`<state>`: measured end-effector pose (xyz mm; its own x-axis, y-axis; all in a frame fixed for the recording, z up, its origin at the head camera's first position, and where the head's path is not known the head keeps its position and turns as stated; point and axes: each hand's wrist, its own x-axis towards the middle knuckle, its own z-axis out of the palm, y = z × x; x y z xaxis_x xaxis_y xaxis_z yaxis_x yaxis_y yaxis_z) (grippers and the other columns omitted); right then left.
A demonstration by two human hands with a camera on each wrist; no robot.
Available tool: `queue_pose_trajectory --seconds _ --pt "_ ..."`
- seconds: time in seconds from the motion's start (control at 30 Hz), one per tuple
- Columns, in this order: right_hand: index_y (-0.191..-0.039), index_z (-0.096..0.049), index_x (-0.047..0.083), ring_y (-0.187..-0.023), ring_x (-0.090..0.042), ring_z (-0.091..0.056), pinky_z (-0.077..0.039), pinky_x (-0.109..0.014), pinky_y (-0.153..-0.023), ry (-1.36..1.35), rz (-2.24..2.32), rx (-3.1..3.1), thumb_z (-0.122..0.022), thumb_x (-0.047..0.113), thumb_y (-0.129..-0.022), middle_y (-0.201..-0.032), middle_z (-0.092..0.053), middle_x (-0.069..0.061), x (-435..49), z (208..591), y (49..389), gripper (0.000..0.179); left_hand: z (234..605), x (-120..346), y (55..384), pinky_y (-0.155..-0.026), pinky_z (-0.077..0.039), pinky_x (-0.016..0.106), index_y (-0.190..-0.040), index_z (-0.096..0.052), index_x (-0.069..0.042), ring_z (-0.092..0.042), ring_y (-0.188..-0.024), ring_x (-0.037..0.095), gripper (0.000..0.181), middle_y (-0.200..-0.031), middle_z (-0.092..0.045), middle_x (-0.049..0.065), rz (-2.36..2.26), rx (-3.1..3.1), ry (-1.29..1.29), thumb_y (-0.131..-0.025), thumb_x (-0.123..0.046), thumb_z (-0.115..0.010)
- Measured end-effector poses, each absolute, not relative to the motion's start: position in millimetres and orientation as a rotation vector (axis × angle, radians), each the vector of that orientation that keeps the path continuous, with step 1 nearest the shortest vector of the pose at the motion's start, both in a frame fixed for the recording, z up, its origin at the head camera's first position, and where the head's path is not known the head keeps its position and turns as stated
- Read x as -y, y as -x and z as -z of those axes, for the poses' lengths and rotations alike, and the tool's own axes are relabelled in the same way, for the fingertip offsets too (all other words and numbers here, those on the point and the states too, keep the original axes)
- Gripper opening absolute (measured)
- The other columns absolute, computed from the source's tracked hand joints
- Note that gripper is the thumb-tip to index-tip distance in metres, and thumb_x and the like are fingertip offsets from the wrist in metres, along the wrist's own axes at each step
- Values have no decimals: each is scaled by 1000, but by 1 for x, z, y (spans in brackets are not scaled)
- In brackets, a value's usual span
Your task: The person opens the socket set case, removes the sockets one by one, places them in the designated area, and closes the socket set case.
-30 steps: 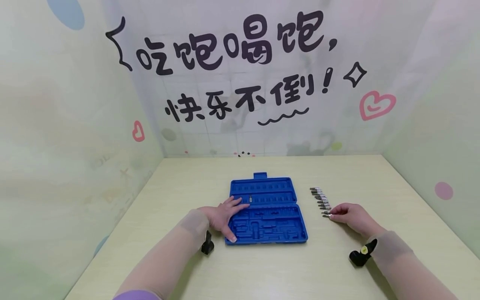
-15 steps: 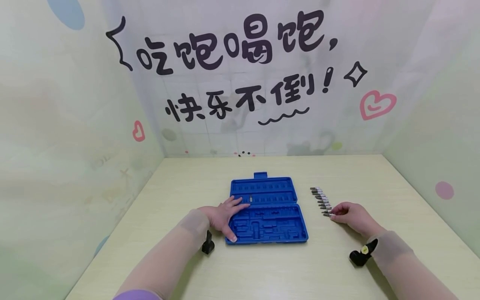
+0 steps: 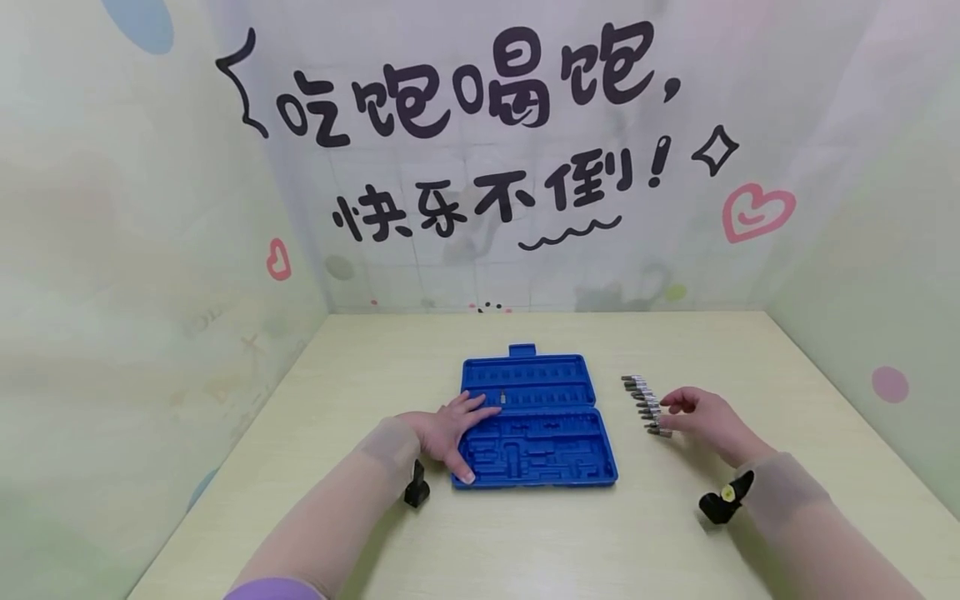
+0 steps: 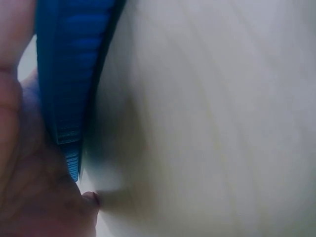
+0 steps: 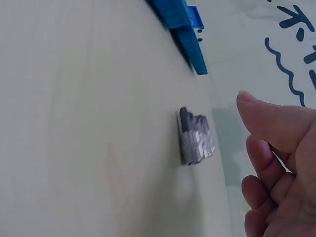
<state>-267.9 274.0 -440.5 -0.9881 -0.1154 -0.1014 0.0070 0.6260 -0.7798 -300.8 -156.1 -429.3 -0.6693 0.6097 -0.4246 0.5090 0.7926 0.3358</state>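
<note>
A blue plastic bit case point(image 3: 536, 454) lies unfolded on the table, with one small bit point(image 3: 503, 397) in a slot of its far half. My left hand point(image 3: 444, 433) rests on the left edge with fingers spread over the far half and thumb on the near corner; the left wrist view shows the hand point(image 4: 42, 182) against the case's ribbed side. To the right, several metal screwdriver bits point(image 3: 643, 407) lie in a row. My right hand point(image 3: 708, 423) hovers beside them, thumb and forefinger apart. In the right wrist view the hand point(image 5: 284, 168) holds nothing, clear of the bits point(image 5: 195, 138).
The pale wooden table point(image 3: 562, 542) is bordered by a printed cloth backdrop point(image 3: 480, 275) at the back and both sides. Black wrist cameras hang below each wrist, the right one point(image 3: 722, 505) close to the tabletop.
My right hand has let go of the nearest bit and risen slightly, its thumb and forefinger parting. The left hand and the case stay where they were.
</note>
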Motion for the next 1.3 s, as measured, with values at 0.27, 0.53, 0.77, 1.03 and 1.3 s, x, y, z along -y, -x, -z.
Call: queue_pose_trajectory --seconds 0.27,0.53,0.77,1.03,1.3 --pt "-124 -54 -3 -104 -31 -55 -45 -45 -90 139 1524 -2605 -65 28 -94 -116 -60 -15 -216 420 282 45 430 157 301 -112 -9 61 -156 -11 -29 10 -147 29 109 -162 2 3 -259 -2452 -852 -74 -52 -79" --pt "-116 -61 1 -111 -30 -54 -41 -48 -97 71 1690 -2518 -63 20 -95 -118 -61 -14 -127 426 299 29 433 158 303 -112 -9 60 -156 -10 -27 10 -146 30 109 -162 1 6 -248 -2446 -876 -74 -56 -76" --pt "-114 -65 9 -116 -34 -48 -28 -56 -104 -83 1686 -2546 -66 25 -93 -120 -61 -10 -70 430 306 26 429 157 301 -112 -10 60 -156 -13 -25 9 -146 32 108 -162 -1 7 -259 -2454 -860 -74 -53 -78" --pt "-110 -69 14 -124 -37 -40 -13 -58 -106 -123 1432 -2753 -67 32 -91 -115 -65 -5 -39 448 309 26 432 157 302 -112 -11 60 -156 -12 -25 8 -146 32 109 -162 -2 8 -258 -2459 -868 -74 -52 -78" --pt "-108 -74 17 -127 -39 -39 -11 -58 -108 -132 1180 -2871 -69 38 -88 -121 -64 -7 -32 453 310 29 434 158 304 -112 -11 61 -156 -11 -24 8 -146 32 109 -162 -2 8 -250 -2464 -885 -74 -52 -78"
